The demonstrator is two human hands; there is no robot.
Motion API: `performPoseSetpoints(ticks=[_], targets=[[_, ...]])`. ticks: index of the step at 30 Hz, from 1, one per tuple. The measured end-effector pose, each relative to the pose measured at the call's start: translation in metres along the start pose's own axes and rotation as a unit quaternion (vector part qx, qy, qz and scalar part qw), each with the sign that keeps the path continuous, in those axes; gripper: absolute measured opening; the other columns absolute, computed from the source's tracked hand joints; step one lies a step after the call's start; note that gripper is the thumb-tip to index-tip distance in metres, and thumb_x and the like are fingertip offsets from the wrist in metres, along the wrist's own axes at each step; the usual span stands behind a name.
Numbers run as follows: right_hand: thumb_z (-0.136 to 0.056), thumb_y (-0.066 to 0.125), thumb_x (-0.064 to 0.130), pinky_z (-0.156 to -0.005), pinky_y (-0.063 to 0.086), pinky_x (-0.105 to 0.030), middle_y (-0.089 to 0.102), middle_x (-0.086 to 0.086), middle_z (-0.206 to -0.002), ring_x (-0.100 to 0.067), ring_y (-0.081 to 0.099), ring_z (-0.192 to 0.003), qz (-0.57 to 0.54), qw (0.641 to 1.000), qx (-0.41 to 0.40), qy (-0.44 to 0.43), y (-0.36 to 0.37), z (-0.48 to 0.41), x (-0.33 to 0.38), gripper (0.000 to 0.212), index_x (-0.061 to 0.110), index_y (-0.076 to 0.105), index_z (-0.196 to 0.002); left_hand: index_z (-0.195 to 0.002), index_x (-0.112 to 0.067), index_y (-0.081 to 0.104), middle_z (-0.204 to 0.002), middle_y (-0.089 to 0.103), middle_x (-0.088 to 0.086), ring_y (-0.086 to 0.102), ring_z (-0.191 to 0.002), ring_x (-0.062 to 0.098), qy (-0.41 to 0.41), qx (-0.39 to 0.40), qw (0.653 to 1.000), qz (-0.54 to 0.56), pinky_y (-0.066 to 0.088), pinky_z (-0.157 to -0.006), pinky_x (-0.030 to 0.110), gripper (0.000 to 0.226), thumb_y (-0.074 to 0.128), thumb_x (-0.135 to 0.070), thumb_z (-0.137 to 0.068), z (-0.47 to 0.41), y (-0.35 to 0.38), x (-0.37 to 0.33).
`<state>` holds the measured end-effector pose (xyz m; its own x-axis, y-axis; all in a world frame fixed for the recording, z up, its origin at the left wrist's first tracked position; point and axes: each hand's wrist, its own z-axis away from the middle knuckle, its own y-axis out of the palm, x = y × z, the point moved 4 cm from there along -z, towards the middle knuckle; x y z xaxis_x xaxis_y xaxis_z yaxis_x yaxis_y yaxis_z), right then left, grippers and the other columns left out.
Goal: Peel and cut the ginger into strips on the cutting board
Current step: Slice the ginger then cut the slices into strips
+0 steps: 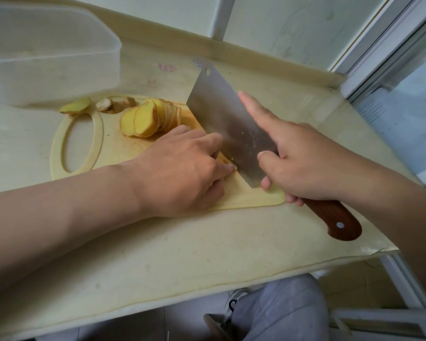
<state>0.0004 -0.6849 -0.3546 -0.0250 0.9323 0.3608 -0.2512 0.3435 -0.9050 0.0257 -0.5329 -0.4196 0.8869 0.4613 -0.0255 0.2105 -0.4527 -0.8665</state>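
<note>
Table far-left corner: translucent tub, contents too blurred to tell. Cutting board carries ginger offcuts at its far-left end, then sliced ginger. Left hand, fingers curled together, pins a ginger piece vs the cleaver; right hand grips its handle, index finger straight along blade.
</note>
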Motion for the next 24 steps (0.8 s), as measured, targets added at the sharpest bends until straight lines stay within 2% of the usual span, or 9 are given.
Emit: performPoseSetpoints(ticks=[4,6,9,14,17,20,24], targets=[[-0.099,0.044,0.011,-0.042,0.056,-0.034,0.072,-0.007,-0.072,-0.018,0.064,-0.040,0.005,1.000,0.023,0.011,-0.006,-0.008,0.005,0.091,0.069,0.001,-0.155,-0.092,-0.016,0.075,-0.077,0.045,0.003,0.046,-0.061,0.026,0.011,0.003,1.000,-0.005,0.029,-0.059,0.032,0.030,0.050,-0.033,-0.094,0.000,-0.001,0.000],[-0.098,0.044,0.011,-0.041,0.056,-0.034,0.072,-0.006,-0.074,-0.018,0.064,-0.040,-0.003,1.000,0.016,0.021,-0.005,-0.008,0.007,0.092,0.069,0.002,-0.154,-0.092,-0.015,0.075,-0.079,0.038,-0.001,0.045,-0.061,0.025,0.018,0.002,1.000,0.000,0.030,-0.059,0.032,0.028,0.052,-0.032,-0.094,0.000,-0.001,0.000],[-0.096,0.043,0.009,-0.043,0.060,-0.040,0.073,-0.007,-0.076,-0.020,0.065,-0.042,-0.031,0.999,-0.010,0.035,0.001,-0.006,0.005,0.093,0.070,0.005,-0.154,-0.093,-0.015,0.074,-0.085,0.028,-0.005,0.036,-0.063,0.020,0.026,-0.008,1.000,0.015,0.031,-0.059,0.031,0.024,0.055,-0.030,-0.092,-0.001,-0.003,-0.001],[-0.096,0.044,0.007,-0.044,0.060,-0.039,0.074,-0.008,-0.075,-0.018,0.064,-0.042,-0.070,0.995,-0.044,0.050,-0.001,-0.009,-0.005,0.092,0.069,0.007,-0.154,-0.095,-0.015,0.075,-0.077,0.049,0.004,0.049,-0.062,0.028,0.022,-0.001,1.000,0.007,0.041,-0.057,0.036,0.034,0.047,-0.034,-0.095,-0.001,-0.003,-0.001],[-0.099,0.044,0.006,-0.043,0.056,-0.035,0.073,-0.006,-0.063,-0.023,0.067,-0.046,-0.099,0.992,-0.052,0.060,-0.007,-0.006,-0.014,0.091,0.070,0.008,-0.154,-0.093,-0.015,0.075,-0.078,0.050,0.005,0.049,-0.063,0.028,0.026,0.000,1.000,0.010,0.043,-0.058,0.039,0.034,0.046,-0.034,-0.094,0.000,-0.003,0.000],[-0.100,0.043,0.004,-0.044,0.055,-0.035,0.067,0.002,-0.050,-0.039,0.074,-0.065,-0.134,0.988,-0.057,0.051,-0.014,0.000,-0.015,0.092,0.066,0.006,-0.157,-0.076,-0.014,0.069,-0.076,0.048,0.004,0.047,-0.062,0.027,0.025,-0.015,0.999,0.013,0.040,-0.059,0.038,0.031,0.047,-0.031,-0.091,0.000,-0.004,0.001],[-0.100,0.043,0.002,-0.044,0.055,-0.035,0.063,0.003,-0.045,-0.043,0.074,-0.069,-0.169,0.983,-0.051,0.046,-0.013,0.010,-0.010,0.093,0.065,0.006,-0.158,-0.058,-0.011,0.056,-0.067,0.047,0.007,0.044,-0.053,0.029,-0.012,-0.103,0.994,0.026,0.040,-0.055,0.036,0.029,0.057,-0.020,-0.085,0.000,-0.016,0.002]])
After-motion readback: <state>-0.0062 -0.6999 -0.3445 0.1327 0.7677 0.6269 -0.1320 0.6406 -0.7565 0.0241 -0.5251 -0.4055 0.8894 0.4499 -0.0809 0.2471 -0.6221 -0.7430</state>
